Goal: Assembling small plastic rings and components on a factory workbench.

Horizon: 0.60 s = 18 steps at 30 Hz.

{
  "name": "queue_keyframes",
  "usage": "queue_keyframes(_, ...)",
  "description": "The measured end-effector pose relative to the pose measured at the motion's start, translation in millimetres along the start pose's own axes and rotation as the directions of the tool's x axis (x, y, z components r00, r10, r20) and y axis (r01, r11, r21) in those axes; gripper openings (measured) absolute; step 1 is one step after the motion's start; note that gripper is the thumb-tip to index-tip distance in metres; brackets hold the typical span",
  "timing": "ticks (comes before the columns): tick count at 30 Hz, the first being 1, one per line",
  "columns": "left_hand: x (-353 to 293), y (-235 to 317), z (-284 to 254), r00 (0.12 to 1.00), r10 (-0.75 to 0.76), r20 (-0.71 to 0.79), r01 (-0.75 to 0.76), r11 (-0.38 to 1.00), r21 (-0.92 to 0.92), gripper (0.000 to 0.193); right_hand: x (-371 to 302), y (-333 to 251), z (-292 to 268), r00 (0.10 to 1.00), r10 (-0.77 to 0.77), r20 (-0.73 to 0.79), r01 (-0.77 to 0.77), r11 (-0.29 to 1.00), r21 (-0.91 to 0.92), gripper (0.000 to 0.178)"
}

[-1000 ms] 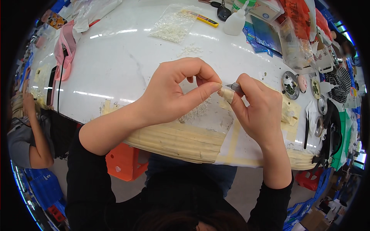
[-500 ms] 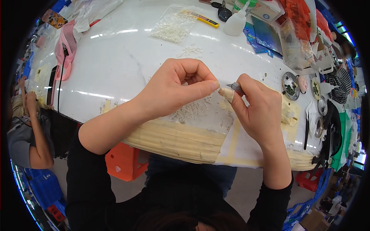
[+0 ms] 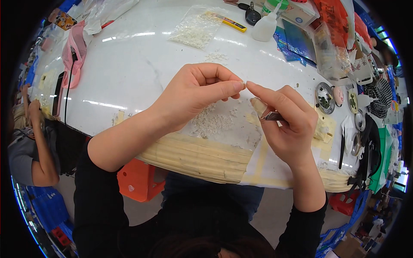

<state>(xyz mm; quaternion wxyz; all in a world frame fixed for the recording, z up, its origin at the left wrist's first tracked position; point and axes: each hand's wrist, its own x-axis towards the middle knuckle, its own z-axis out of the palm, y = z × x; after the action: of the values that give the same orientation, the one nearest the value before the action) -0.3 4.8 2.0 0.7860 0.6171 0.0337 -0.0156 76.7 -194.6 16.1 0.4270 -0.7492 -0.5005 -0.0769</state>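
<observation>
Over the worktop (image 3: 129, 81), left hand (image 3: 195, 96) and right hand (image 3: 286, 124) meet fingertip to fingertip, pinching a tiny white bead (image 3: 245, 83); right also grips tweezers (image 3: 272, 115). Loose beads (image 3: 211, 122) lie at six o'clock. Seemingly a handover, needing steady, delicate fingers.

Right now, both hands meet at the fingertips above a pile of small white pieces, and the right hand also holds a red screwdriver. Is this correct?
Not quite. The head view shows the right hand holding a small metal tool, seemingly tweezers, not a red screwdriver. The rest holds: the left hand meets it at the fingertips above the pile of small white pieces.
</observation>
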Motion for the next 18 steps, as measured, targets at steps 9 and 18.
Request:
queue_keyframes(9, -0.9, -0.4, 0.8, 0.996, -0.07, 0.047, 0.074, 0.993, -0.095, 0.021, -0.2, 1.7, 1.5, 0.997, 0.08, -0.003, -0.08, 0.996, 0.046, 0.057)
queue_keyframes(18, -0.5, 2.0, -0.3, 0.982, -0.142, 0.121, 0.163, 0.968, -0.191, 0.022, 1.3, 0.0, -3.1, 0.991, 0.135, 0.01, -0.135, 0.978, 0.156, 0.051)
